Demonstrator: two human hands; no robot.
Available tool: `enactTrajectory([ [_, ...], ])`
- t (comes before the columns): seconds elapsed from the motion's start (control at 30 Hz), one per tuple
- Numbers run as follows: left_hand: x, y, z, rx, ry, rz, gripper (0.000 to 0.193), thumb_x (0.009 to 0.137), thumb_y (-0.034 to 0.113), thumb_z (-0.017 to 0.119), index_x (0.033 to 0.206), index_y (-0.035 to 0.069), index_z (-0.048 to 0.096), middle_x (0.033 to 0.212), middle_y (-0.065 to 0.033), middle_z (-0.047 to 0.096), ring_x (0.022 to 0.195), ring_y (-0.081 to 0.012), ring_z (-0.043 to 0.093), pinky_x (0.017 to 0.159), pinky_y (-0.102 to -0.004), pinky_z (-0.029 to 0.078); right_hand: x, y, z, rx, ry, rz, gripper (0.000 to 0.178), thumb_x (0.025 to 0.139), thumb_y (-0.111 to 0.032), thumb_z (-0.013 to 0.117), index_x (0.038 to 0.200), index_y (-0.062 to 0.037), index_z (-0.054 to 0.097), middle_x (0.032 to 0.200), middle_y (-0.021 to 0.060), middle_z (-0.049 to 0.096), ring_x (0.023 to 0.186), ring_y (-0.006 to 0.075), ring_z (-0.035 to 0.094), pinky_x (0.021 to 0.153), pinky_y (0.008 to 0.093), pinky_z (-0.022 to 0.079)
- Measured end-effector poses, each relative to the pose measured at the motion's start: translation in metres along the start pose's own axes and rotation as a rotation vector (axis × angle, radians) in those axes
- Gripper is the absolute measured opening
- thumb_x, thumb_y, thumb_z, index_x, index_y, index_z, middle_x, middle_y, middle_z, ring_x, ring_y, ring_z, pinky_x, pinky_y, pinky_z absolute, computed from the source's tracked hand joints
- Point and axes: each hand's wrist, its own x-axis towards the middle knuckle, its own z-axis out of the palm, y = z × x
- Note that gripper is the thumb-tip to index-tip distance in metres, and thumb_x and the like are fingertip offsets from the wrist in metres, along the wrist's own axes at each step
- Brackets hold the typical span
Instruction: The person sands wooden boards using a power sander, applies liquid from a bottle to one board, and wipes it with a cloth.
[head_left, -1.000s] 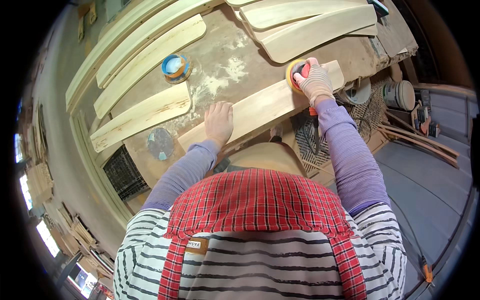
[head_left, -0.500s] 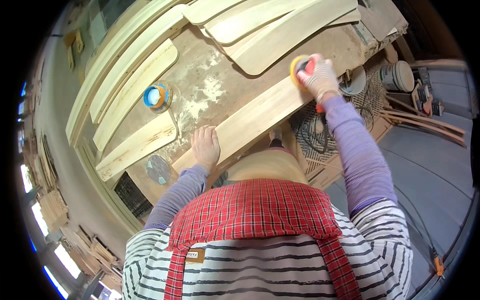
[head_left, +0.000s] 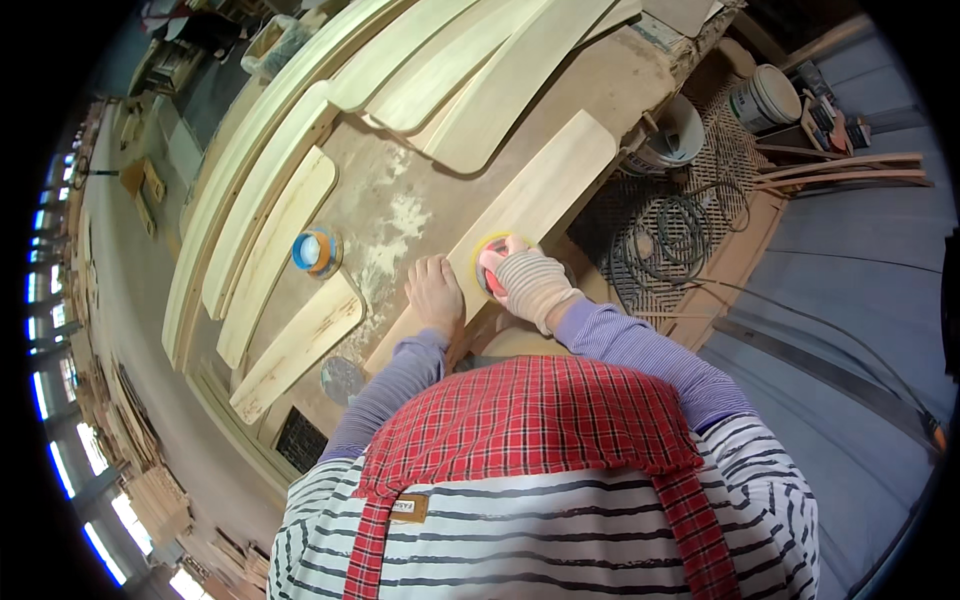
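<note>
A long pale wooden board with rounded corners lies slantwise along the near edge of the workbench. My right hand, in a striped glove, is wrapped round a red sander with a yellow pad rim. The sander rests flat on the board's middle, close to my other hand. Bare and spread flat, my left hand presses on the board's left part. Beyond it on the bench stands a blue and orange tape roll with something white inside. A round grey disc lies beside my left forearm.
Several shaped boards lie overlapping at the back, and long curved pieces line the left side. White buckets and a coiled hose sit at the right, by thin wooden strips.
My right hand has drawn the sander along the board from its far right end back toward my left hand. The left hand stays on the board. The whole view has turned somewhat.
</note>
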Motion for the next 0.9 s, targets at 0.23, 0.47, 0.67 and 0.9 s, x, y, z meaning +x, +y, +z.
enactTrajectory([
  [0.23, 0.001, 0.008, -0.002, 0.045, -0.045, -0.03, 0.017, 0.099, 0.021, 0.05, 0.104, 0.01, 0.062, 0.108, -0.0076, 0.062, 0.105, -0.0295, 0.056, 0.089, -0.0448, 0.041, 0.063, 0.107, -0.097, -0.06, 0.232, 0.364, 0.048, 0.082, -0.031, 0.068, 0.125, -0.0153, 0.056, 0.119, 0.0251, 0.055, 0.1, 0.0425, 0.065, 0.089, 0.0466, 0.054],
  [0.47, 0.007, 0.01, -0.001, 0.03, -0.018, 0.017, 0.017, 0.099, 0.021, 0.05, 0.101, 0.01, 0.061, 0.106, -0.0081, 0.062, 0.105, -0.0299, 0.055, 0.089, -0.0446, 0.041, 0.103, 0.154, -0.122, 0.054, 0.381, 0.399, 0.057, 0.079, -0.031, 0.075, 0.129, -0.0143, 0.052, 0.123, 0.0248, 0.052, 0.109, 0.0439, 0.061, 0.095, 0.0471, 0.051],
  [0.67, 0.007, 0.012, -0.003, 0.034, -0.062, -0.071, 0.025, 0.095, 0.033, 0.059, 0.099, 0.009, 0.062, 0.104, -0.0096, 0.062, 0.103, -0.0306, 0.054, 0.089, -0.0456, 0.04, 0.022, 0.074, -0.061, 0.017, 0.037, 0.16, 0.042, 0.081, -0.028, 0.071, 0.119, -0.0211, 0.057, 0.122, 0.0231, 0.052, 0.106, 0.0424, 0.063, 0.092, 0.0483, 0.053],
  [0.9, 0.008, 0.015, -0.002, 0.063, -0.087, -0.089, 0.024, 0.095, 0.033, 0.06, 0.097, 0.009, 0.062, 0.102, -0.0086, 0.061, 0.1, -0.0304, 0.055, 0.087, -0.0444, 0.041, 0.067, 0.156, -0.124, 0.01, 0.226, 0.38, 0.057, 0.077, -0.031, 0.077, 0.125, -0.0132, 0.052, 0.123, 0.0259, 0.05, 0.101, 0.0436, 0.064, 0.09, 0.0456, 0.054],
])
